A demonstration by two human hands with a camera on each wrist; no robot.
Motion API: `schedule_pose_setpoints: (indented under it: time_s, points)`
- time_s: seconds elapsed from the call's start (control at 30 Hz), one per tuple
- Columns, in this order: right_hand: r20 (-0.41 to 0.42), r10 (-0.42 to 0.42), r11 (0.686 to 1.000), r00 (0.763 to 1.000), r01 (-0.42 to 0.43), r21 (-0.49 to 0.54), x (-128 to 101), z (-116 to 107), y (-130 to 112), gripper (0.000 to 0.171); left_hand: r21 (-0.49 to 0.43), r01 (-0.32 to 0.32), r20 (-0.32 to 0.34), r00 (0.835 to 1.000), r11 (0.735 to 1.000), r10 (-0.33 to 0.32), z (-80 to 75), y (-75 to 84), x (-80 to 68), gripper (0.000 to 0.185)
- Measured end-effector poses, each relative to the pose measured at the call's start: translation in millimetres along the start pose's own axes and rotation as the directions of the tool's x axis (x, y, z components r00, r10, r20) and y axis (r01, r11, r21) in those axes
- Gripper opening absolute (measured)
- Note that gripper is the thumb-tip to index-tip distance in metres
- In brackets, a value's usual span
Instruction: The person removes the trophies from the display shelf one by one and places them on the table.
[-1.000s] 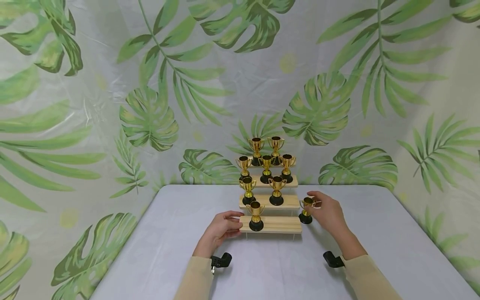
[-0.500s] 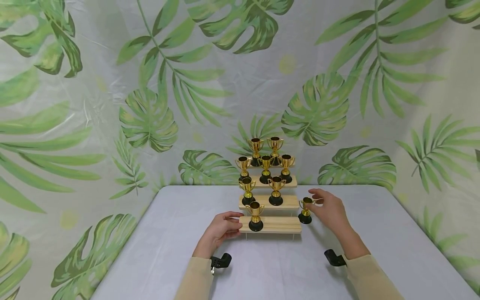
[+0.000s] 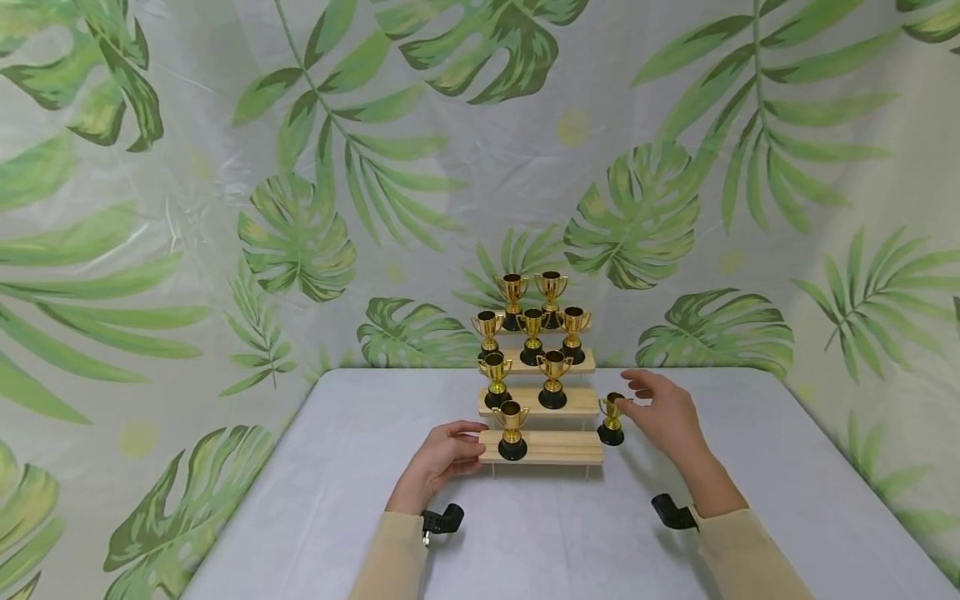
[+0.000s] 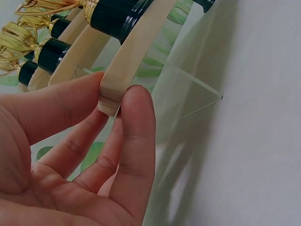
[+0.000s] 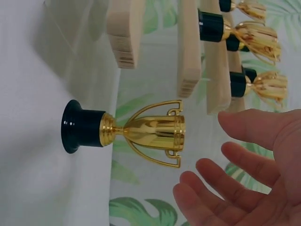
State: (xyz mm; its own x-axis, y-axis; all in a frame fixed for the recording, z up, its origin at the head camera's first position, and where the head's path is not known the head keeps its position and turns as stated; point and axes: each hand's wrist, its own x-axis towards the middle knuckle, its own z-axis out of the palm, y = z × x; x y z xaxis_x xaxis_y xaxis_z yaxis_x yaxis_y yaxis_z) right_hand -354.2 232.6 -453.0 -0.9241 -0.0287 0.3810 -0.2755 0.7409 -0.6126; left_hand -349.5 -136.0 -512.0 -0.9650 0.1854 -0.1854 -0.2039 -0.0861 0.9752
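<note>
A stepped wooden stand (image 3: 558, 449) holds several small gold trophies with black bases; one trophy (image 3: 512, 431) stands on its lowest step. My left hand (image 3: 471, 445) pinches the left end of that lowest step (image 4: 115, 87) between thumb and fingers. Another gold trophy (image 3: 611, 419) stands upright on the table just right of the stand. My right hand (image 3: 637, 397) hovers open beside it, fingers spread and a little apart from the cup. In the right wrist view this trophy (image 5: 141, 132) stands free, the right hand's fingers (image 5: 244, 179) not touching it.
The table (image 3: 525, 542) is covered with a pale grey cloth and backed on all sides by a leaf-print curtain (image 3: 300, 233). Clear acrylic supports (image 4: 188, 94) carry the wooden steps. Black camera mounts (image 3: 442, 521) sit at both wrists.
My right hand has let go of the trophy right of the stand and drawn slightly back and up; the trophy now stands alone on the table. The left hand has not moved.
</note>
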Motion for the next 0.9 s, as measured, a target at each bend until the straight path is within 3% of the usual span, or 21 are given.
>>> schedule_pose_setpoints:
  time_s: [0.9]
  points:
    - [-0.059,-0.064,0.996,0.996,0.067,0.053,-7,-14,-36,0.047,-0.01,-0.003,0.012,1.0,1.0,0.003,-1.1,-1.4,1.7,0.047]
